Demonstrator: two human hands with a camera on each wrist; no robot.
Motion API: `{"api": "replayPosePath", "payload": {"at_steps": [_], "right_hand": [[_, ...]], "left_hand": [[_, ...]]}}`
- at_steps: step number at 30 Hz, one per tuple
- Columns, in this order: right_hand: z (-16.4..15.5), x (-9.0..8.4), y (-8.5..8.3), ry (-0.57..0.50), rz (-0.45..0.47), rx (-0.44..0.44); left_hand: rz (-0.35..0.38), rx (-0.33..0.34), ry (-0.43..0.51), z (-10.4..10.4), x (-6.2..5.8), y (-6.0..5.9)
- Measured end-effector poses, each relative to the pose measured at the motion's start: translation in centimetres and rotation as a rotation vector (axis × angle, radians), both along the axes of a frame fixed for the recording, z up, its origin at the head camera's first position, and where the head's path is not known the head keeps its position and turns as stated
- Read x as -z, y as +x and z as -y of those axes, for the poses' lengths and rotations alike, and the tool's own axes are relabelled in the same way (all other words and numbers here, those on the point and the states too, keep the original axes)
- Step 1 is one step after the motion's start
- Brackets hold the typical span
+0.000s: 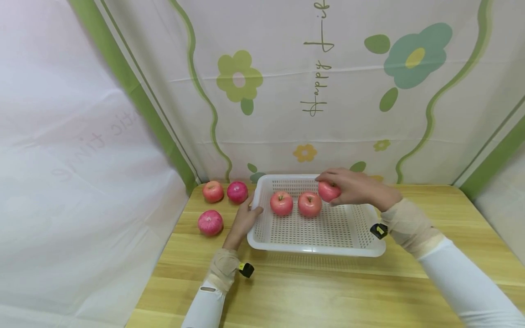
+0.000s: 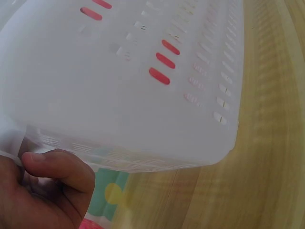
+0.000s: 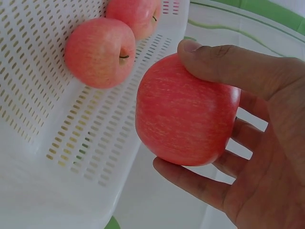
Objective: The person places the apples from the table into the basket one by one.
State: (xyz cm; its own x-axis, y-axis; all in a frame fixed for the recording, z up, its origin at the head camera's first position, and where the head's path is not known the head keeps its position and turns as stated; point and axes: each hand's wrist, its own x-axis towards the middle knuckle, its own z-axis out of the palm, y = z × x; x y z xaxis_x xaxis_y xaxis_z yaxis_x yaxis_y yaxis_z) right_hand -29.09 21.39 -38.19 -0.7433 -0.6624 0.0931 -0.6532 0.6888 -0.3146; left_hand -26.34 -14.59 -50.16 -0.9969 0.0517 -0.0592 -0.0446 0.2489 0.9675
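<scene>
Two apples [image 1: 295,203] lie side by side in the white perforated basket [image 1: 316,246] on the desk [image 1: 369,291]. Over its far right corner, the right hand [image 1: 352,187] grips a third apple [image 1: 328,191] with curled fingers. Steadying the basket, the left hand [image 1: 245,217] holds its left rim, thumb on the wall. Three more apples [image 1: 223,202] rest on the desk just left.

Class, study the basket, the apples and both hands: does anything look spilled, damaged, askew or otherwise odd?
Nothing stands out. The basket sits flat on the table, two apples rest inside, and the right hand holds a third apple, intact.
</scene>
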Motion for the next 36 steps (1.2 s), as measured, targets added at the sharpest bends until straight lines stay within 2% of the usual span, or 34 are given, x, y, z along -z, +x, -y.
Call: {"api": "replayPosePath", "payload": {"at_steps": [8, 15, 36], "right_hand": [[1.4, 0.1, -0.1, -0.024, 0.017, -0.045], [2.7, 0.5, -0.3, -0.038, -0.019, -0.092], [6.0, 0.6, 0.1, 0.038, 0.056, -0.105]], "left_hand": [[-0.008, -0.001, 0.005, 0.0, 0.0, 0.1], [-0.002, 0.005, 0.004, 0.1, 0.1, 0.0], [0.006, -0.005, 0.003, 0.0, 0.0, -0.1]]}}
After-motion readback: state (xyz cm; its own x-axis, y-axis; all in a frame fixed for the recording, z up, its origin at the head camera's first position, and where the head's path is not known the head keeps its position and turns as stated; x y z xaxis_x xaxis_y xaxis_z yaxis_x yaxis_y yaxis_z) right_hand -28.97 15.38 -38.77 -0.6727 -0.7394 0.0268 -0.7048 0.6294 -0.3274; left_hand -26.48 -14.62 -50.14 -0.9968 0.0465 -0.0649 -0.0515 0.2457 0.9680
